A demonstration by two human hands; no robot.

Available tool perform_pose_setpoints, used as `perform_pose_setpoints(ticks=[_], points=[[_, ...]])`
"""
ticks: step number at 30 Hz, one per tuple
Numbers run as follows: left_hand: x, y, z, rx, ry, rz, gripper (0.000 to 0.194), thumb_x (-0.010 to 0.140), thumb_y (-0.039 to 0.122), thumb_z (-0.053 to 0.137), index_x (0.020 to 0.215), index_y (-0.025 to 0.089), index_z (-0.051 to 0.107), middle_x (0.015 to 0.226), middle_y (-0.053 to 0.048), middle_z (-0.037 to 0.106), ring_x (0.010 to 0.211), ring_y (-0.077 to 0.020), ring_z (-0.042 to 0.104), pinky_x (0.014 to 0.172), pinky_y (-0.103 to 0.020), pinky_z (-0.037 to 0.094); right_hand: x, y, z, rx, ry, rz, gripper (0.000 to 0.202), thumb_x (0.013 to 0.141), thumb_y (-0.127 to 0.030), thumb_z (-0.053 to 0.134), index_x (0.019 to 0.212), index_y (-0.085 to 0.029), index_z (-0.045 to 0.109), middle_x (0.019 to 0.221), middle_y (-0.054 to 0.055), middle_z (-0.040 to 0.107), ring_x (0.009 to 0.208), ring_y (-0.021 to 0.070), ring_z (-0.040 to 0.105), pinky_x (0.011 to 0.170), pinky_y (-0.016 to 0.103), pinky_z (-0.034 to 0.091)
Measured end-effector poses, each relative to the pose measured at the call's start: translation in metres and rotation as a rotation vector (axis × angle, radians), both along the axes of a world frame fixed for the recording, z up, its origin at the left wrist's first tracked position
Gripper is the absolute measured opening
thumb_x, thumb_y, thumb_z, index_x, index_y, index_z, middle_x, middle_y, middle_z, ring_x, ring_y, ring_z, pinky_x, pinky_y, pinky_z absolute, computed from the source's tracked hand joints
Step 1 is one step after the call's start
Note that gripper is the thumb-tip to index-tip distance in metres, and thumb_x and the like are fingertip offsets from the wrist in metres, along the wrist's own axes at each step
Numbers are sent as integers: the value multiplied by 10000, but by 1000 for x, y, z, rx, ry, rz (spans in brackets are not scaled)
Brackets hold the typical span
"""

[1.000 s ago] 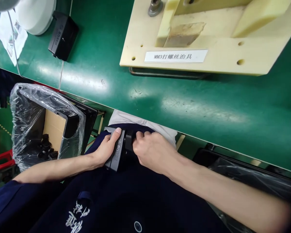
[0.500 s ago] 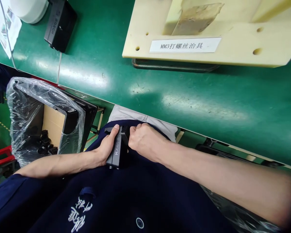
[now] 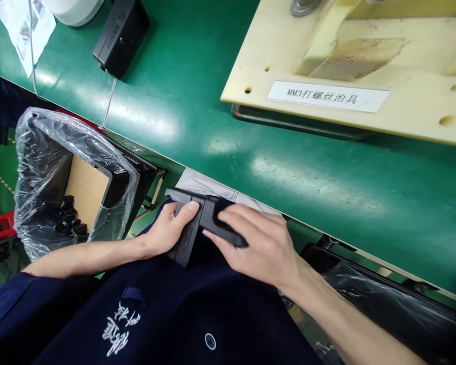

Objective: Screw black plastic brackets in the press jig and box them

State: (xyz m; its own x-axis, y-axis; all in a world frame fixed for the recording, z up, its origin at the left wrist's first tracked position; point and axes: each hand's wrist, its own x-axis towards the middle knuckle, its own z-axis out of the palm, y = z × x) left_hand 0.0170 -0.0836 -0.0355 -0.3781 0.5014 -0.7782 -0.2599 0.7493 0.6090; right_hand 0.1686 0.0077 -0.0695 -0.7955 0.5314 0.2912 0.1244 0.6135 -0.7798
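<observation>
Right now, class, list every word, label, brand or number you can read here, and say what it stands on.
"MM3打螺丝治具": white label on the cream fixture board
"BOSCH": black case lying on the green bench
"BOSCH", faint: dark case in the left hand
Too unclear to read: white embroidered characters on the navy shirt
Too small to read: any print on the paper sheet

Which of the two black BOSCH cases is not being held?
The upper-left case, lying on the green workbench; the other case is gripped in the left hand.
</observation>
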Motion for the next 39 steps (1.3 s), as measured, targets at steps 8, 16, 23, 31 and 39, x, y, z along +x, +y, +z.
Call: perform_pose_setpoints(ticks=[8, 16, 23, 31, 39], points=[[-3, 30, 10, 111, 265, 289, 620, 618, 764, 622, 716, 154, 583, 654, -16, 579, 617, -138, 520, 579, -256, 434, -8, 0, -1, -738, -16, -191, 676, 827, -470, 626, 1375, -162, 374, 1094, 116, 637, 760, 188, 640, 631, 315, 536], [-3, 69, 12, 394, 268, -246, 485, 837, 616, 515, 823, 147, 637, 720, -28, 638, 673, -148, 574, 649, -245, 462, -8, -22, 8, -1194, 249, -279, 499, 839, -465, 628, 1220, -180, 479, 931, 60, 631, 717, 153, 599, 611, 281, 516], [-18, 58, 6, 283, 516, -461, 454, 885, 471, 516, 1148, 113, 608, 915, -97, 720, 907, -239, 665, 840, -321, 481, 9, -19, 2, -1334, 401, -579, 506, 768, -466, 709, 1133, -170, 524, 719, -10, 605, 590, 119, 540, 508, 243, 432], [-1, 66, 9, 407, 363, -763, 362, 941, 379, 433, 1152, 154, 622, 927, -57, 702, 857, -184, 637, 757, -258, 471, -1, -12, 1, -1404, 412, -653, 481, 716, -520, 728, 957, -165, 511, 701, 13, 638, 540, 132, 584, 423, 214, 374], [-11, 65, 5, 535, 498, -912, 260, 949, 309, 456, 1039, 166, 653, 927, -60, 713, 794, -159, 660, 708, -237, 495, 30, -30, 3, -1281, 393, -696, 315, 745, -472, 682, 838, -187, 587, 727, -2, 547, 549, 105, 470, 435, 228, 414]])
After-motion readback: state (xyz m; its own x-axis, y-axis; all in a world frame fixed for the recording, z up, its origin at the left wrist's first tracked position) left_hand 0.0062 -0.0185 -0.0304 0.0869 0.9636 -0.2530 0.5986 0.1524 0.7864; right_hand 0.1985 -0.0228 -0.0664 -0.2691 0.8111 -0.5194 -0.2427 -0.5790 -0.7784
